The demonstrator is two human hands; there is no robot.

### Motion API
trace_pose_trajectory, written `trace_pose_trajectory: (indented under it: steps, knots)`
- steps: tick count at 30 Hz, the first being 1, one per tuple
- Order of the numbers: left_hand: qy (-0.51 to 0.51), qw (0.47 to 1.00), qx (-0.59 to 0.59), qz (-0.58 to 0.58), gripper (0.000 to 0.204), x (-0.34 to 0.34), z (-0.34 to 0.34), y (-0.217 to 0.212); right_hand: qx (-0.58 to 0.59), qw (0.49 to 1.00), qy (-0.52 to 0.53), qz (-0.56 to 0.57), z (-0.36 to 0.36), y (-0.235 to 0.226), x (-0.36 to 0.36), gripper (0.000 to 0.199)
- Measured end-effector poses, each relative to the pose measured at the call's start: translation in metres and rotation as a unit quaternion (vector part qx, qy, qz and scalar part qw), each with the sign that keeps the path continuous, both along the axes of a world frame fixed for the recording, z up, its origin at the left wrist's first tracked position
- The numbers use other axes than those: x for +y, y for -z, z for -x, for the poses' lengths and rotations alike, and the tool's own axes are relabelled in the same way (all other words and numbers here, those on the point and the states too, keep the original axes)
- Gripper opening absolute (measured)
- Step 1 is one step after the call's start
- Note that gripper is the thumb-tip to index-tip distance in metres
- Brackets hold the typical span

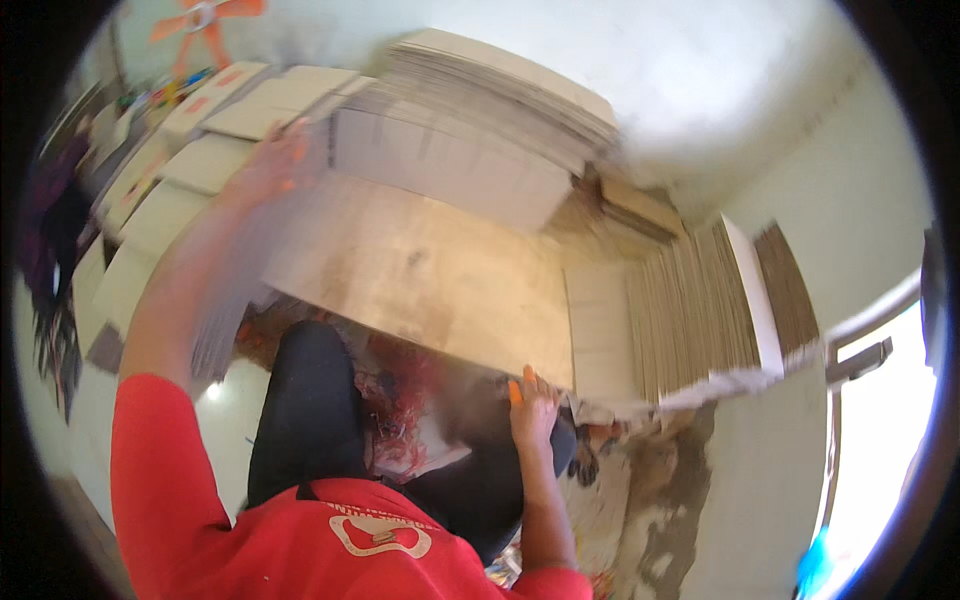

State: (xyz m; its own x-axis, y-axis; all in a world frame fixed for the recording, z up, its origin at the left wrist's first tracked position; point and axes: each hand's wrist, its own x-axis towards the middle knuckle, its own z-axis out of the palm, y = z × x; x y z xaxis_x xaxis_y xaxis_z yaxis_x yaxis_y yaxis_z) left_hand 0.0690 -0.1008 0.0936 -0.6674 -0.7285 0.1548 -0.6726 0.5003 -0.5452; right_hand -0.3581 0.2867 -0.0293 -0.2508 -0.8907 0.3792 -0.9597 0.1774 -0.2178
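Pale card piles [210, 165] bank up at my left, probably for easy reach. Beside them, my left hand [270, 167] is too blurred to tell whether it holds anything. The far stack [490, 95] sits across the wooden board [420, 270], likely out of my arms' way. My right hand [536, 408], fingers loosely apart, is at the board's near edge, perhaps for steadiness. Rightmost, upright sheets [690, 310] seemingly prop one another.
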Motion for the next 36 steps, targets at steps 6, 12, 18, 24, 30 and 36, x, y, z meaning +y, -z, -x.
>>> trace_pose_trajectory:
  steps: [6, 12, 18, 24, 30, 36]
  knots:
    - [-0.102, 0.986, -0.130, 0.015, 0.089, -0.023, 0.004, -0.002, -0.016, 0.998, 0.011, 0.062, 0.028, -0.007, 0.001, 0.034]
    - [-0.206, 0.973, -0.100, -0.022, 0.086, -0.026, 0.034, -0.001, 0.085, 0.989, 0.116, 0.022, 0.104, -0.031, 0.013, 0.046]
    - [0.045, 0.991, 0.125, 0.018, 0.077, 0.042, 0.087, 0.025, 0.381, 0.899, 0.179, 0.121, 0.181, -0.150, 0.011, 0.051]
    - [0.176, 0.936, 0.257, -0.166, 0.056, 0.163, 0.140, 0.090, 0.310, 0.874, 0.372, -0.055, 0.269, -0.253, 0.001, 0.036]
    - [0.180, 0.936, 0.195, -0.230, 0.043, 0.194, 0.134, 0.143, 0.318, 0.907, 0.236, -0.145, 0.310, -0.249, 0.006, 0.015]
    - [0.183, 0.923, 0.235, -0.244, 0.028, 0.198, 0.125, 0.136, 0.137, 0.979, 0.141, -0.047, 0.350, -0.285, 0.028, 0.027]
